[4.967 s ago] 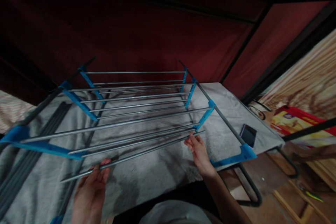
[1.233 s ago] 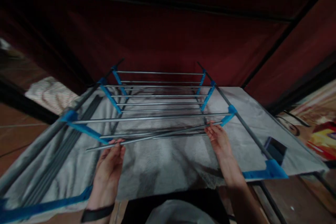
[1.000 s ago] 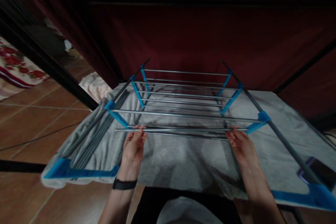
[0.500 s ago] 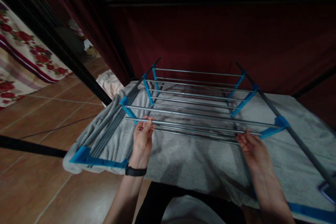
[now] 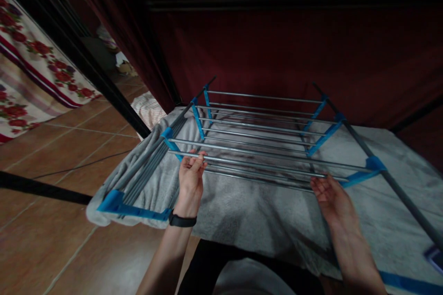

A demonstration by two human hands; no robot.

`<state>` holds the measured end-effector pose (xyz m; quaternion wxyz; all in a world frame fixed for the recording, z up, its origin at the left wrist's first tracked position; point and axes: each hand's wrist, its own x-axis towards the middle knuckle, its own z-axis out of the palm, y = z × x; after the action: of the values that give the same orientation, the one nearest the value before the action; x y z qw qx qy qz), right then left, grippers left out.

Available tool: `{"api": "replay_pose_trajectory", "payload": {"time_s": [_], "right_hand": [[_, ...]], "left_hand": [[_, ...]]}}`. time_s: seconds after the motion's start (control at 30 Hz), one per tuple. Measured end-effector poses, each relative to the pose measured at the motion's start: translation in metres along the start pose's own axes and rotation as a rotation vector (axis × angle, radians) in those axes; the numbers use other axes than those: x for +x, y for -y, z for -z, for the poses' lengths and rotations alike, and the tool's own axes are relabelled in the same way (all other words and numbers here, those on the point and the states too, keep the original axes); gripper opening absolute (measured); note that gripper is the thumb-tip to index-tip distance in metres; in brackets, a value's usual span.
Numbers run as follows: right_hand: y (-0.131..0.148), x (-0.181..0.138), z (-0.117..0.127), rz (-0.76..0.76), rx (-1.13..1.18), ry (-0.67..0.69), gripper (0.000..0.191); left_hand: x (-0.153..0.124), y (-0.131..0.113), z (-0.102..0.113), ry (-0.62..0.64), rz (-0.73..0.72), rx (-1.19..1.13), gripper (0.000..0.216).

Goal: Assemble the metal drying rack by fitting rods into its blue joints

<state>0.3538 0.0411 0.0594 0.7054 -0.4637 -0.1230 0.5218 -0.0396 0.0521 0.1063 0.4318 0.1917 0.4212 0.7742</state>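
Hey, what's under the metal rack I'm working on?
A gray blanket lies under the rack. Toward the left, a bundle of gray rods runs beneath the blue corner piece, which hides part of it. Whatever is under the blanket is covered from view.

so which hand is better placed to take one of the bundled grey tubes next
Probably the left: left hand is closer to the tubes; right hand is farther. Both hold the rod.

A thin, straight, grey metal rod (image 5: pixel 258 165) runs sideways. It's beside a grey metal rack with blue plastic arms (image 5: pixel 324 136) — just at the front.
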Motion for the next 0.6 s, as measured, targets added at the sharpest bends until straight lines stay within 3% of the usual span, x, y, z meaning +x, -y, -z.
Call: {"api": "replay_pose_trajectory", "payload": {"time_s": [0.4,0.6], "right_hand": [[-0.023,-0.009,-0.023,-0.086,0.0,0.159,0.03],[-0.023,-0.01,-0.027,-0.096,-0.047,0.214,0.027]], "left_hand": [[-0.002,0.0,-0.004,-0.035,-0.011,-0.002,0.063],[0.0,-0.002,-0.005,-0.019,-0.012,0.034,0.058]]}}
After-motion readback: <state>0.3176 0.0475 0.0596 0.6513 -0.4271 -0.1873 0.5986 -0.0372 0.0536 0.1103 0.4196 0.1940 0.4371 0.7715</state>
